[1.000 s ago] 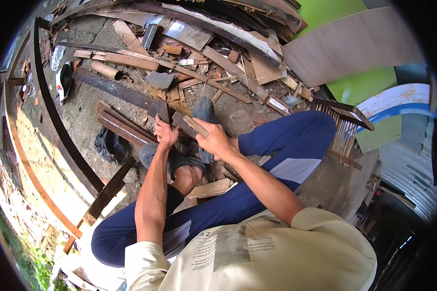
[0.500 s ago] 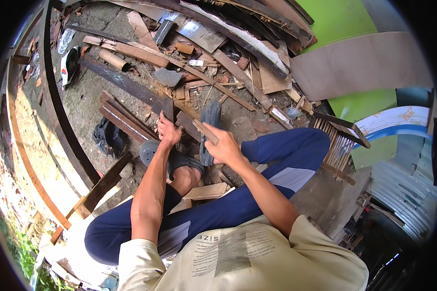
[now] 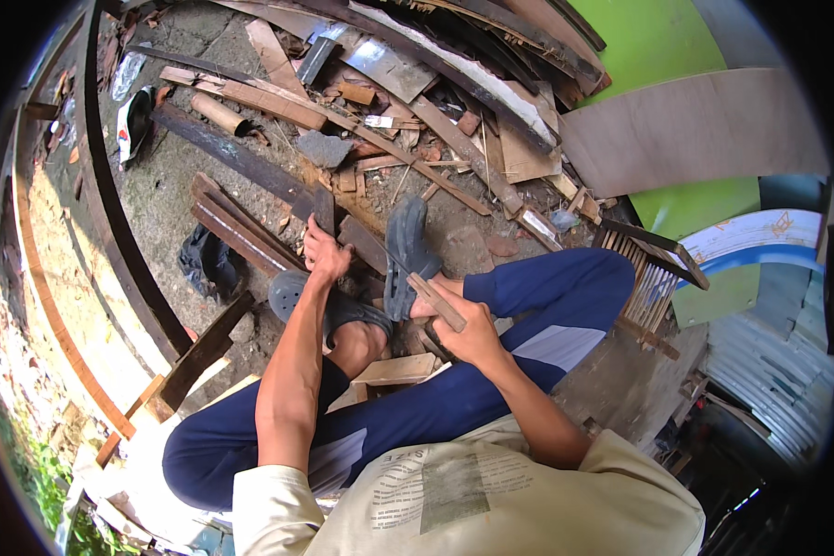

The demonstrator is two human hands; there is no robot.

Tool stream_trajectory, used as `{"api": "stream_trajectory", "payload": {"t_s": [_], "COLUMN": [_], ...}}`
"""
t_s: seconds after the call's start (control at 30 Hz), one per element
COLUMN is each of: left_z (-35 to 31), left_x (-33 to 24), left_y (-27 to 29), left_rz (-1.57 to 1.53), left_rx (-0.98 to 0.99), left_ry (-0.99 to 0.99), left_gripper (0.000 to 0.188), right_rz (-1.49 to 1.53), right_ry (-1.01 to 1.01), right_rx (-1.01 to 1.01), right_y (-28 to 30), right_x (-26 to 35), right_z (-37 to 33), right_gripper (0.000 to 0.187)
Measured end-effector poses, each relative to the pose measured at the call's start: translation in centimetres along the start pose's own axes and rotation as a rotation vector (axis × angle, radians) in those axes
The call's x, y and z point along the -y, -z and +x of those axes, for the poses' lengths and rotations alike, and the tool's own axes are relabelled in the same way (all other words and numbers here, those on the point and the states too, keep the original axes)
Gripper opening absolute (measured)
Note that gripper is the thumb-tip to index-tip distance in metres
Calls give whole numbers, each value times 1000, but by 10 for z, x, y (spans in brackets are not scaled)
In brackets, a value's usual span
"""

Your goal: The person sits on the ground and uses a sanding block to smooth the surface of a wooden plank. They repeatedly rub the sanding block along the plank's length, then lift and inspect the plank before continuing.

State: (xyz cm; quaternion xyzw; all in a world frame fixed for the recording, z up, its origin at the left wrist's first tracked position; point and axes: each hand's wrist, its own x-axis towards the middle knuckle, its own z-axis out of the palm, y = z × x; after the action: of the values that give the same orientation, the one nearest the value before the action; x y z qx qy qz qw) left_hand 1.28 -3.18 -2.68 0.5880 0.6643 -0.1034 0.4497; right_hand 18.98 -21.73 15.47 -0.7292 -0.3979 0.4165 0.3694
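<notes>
Head view, person seated low on bare ground (image 3: 171,199), knees bent, in dark blue trousers (image 3: 528,306) and a pale shirt. Left hand (image 3: 324,255): fingers curled closed around the near end of a dark wooden strip (image 3: 322,206), which stands roughly upright out of the fist and points away from the person. Right hand (image 3: 468,324): closed on a light wooden handle (image 3: 437,301); the handle runs out of the fist up and to the left. A thin dark blade (image 3: 391,261) appears to continue from the handle toward the left hand, but it is too thin to tell where it ends or whether it touches the strip. The two hands are near each other, the right one lower and to the right. Both feet wear dark grey clogs (image 3: 407,250); one sits just beside the right hand, the other (image 3: 292,295) directly below the left hand. A stack of dark reddish planks (image 3: 236,222) lies on the ground left of the left hand. A black rag (image 3: 208,264) lies just left of the planks. Beyond the feet, a heap of scrap wood offcuts (image 3: 407,120). A grey stone (image 3: 322,148) lies among the offcuts. A pale board (image 3: 394,371) sits under the bent knee.
</notes>
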Motion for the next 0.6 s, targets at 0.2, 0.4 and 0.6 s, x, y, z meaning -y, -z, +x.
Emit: {"api": "stream_trajectory", "payload": {"t_s": [0.2,0.4,0.6], "left_z": [2,-2,-2], "left_x": [-3,-5,-4], "left_y": [0,-1,-3], "left_rz": [-46,-45,-49], "left_rx": [9,19,6], "left_ry": [-53,45,-24], "left_gripper": [121,124,121], "right_rz": [7,-94,-106], "right_ry": [-158,12,-238], "right_rx": [58,-21,79], "right_y": [-45,-3,-43], "right_x": [16,18,33], "right_z": [111,5,89], "right_gripper": [55,53,54]}}
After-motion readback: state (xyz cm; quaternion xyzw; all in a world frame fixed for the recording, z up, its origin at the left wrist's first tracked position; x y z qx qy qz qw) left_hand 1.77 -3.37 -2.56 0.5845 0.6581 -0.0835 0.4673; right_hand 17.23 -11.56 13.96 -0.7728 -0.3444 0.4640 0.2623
